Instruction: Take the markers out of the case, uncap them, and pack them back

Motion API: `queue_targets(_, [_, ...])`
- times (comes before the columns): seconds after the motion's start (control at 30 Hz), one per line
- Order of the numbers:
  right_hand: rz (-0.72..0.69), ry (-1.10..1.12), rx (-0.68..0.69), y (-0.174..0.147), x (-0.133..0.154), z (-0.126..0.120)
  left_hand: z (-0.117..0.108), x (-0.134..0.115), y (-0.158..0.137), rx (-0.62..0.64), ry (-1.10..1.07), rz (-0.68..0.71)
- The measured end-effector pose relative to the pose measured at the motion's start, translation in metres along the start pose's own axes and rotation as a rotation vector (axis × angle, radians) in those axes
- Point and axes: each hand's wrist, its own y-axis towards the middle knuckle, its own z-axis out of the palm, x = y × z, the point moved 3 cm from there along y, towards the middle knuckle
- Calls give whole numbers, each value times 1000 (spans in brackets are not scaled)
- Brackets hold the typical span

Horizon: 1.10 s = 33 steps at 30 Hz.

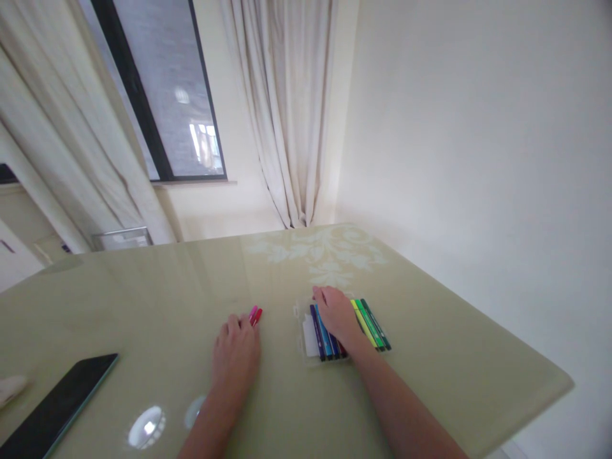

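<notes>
My left hand (236, 350) rests on the table with its fingers curled over two felt-tip pens. The red felt-tip pen (257, 316) and the pink felt-tip pen (253, 312) poke out beyond the fingertips. To the right lies a clear plastic case (313, 361) with several felt-tip pens side by side. Blue and purple pens (322, 338) show left of my right hand (337, 313), yellow and green pens (370, 325) right of it. That hand is over the case, fingers bent down and closed; whatever they grip is hidden. A white slip (310, 336) fills the case's left part.
The table (157, 306) has a pale leaf pattern at its far end. A dark tablet-like slab (62, 408) lies at the left, beside a partly seen pale object (12, 389). A wall (468, 159) runs along the right; curtains (287, 95) and a window hang behind.
</notes>
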Motion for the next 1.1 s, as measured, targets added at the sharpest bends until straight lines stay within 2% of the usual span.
queue_targets(0.13, [-76,-176,32,-5,8,4,-10,-11,-3,-89,-89,44])
queue_targets(0.2, [-128,-201,53,-5,10,6,-12,-26,-8,-100,-271,187])
queue_targets(0.3, [-216,-205,76,-4,10,9,-11,-53,-21,6,-522,507])
queue_targets(0.37, [-239,-177,78,-2,9,12,-9,-64,-29,70,-572,602])
queue_targets(0.47, [-233,-118,57,0,7,14,-6,-68,-32,112,-574,590])
queue_targets(0.7, [-221,13,29,1,8,15,-9,-64,-30,116,-578,576])
queue_targets(0.9, [-145,246,-89,7,4,12,-12,-63,-29,133,-587,572])
queue_targets(1.1, [-122,379,-3,8,6,7,-7,-60,-27,128,-611,565])
